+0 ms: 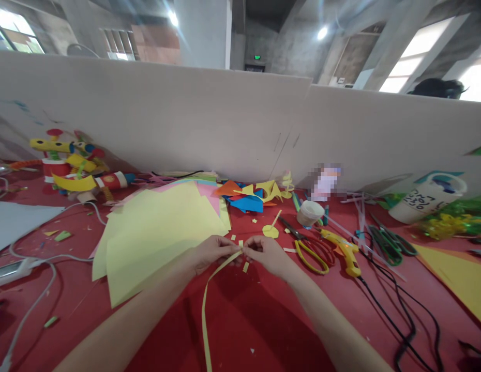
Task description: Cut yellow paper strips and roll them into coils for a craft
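Observation:
A long, narrow yellow paper strip runs from between my hands down past the lower edge of the view. My left hand pinches it near its upper end. My right hand has its fingertips closed on that same end, close against the left fingers. Small yellow paper pieces lie on the red tabletop around my fingers. Just beyond the right hand is a yellow paper disc with a thin strip standing up from it. Yellow paper sheets are stacked to the left, partly behind my left forearm.
To the right lie scissors with yellow and red handles, a yellow glue gun with its black cord, and green-handled scissors. A paper cup and blue and orange scraps sit behind. Paper figures and white cables occupy the left.

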Demonstrator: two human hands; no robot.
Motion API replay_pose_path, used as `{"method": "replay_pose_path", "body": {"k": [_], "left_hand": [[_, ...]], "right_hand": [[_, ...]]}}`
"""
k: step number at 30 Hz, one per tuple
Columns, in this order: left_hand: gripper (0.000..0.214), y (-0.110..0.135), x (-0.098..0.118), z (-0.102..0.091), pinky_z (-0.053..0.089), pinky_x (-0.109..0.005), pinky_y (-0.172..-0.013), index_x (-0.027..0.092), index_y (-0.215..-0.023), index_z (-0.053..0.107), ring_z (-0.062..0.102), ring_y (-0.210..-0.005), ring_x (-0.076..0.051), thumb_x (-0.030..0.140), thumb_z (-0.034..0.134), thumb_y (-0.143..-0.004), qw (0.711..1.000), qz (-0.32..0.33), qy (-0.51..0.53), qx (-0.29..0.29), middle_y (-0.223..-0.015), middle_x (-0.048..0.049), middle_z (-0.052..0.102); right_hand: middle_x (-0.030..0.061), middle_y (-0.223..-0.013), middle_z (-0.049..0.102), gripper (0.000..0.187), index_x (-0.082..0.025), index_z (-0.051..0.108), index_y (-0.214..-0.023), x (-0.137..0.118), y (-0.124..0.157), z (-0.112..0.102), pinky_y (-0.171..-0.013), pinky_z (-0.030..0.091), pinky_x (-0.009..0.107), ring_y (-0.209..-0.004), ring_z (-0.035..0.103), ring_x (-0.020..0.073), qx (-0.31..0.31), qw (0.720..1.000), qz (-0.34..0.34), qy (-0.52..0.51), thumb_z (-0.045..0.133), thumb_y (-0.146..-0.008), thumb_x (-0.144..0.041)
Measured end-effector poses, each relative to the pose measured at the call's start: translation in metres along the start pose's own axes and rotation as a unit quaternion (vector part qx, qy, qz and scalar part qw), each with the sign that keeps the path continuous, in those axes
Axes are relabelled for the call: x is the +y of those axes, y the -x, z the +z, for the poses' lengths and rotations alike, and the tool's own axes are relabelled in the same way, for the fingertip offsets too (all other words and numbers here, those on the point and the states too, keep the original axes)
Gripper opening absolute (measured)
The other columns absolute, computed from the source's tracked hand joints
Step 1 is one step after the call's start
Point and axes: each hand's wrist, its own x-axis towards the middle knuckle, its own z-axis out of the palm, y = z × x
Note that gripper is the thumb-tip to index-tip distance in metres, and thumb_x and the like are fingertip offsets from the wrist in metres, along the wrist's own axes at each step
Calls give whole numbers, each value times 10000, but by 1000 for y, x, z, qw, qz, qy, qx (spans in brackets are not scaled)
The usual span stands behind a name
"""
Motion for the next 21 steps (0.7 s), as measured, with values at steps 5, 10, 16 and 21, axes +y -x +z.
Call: {"method": "replay_pose_path", "body": {"k": [5,10,16,21], "left_hand": [[239,-4,-6,-3,451,-261,-641,121,-665,710,605,-607,-153,356,667,-646,995,68,-74,30,-632,-63,688],[270,-10,-17,-6,429,-263,-615,135,-712,715,602,-642,-176,389,655,-644,982,104,-139,69,-687,-63,698],[197,-14,-22,-6,429,-256,-649,150,-689,691,593,-657,-159,337,663,-634,977,129,-137,97,-674,-30,678],[201,-16,-22,-8,437,-271,-663,149,-707,697,600,-677,-177,329,638,-641,972,124,-168,110,-692,-35,685]], "right_hand": [[-10,-591,577,214,-167,561,-674,1,0,0,-552,434,250,-518,542,115,2,1000,5,-5,626,-648,-369],[-14,-580,571,208,-169,541,-662,5,-2,0,-535,427,245,-506,528,110,10,1000,-1,-9,625,-650,-359],[-25,-559,541,172,-171,518,-659,11,-4,4,-517,416,236,-496,512,103,28,999,-21,-22,604,-662,-320],[-28,-568,530,175,-169,520,-669,11,-4,5,-515,416,231,-492,509,98,22,999,-19,-20,608,-662,-320]]}}
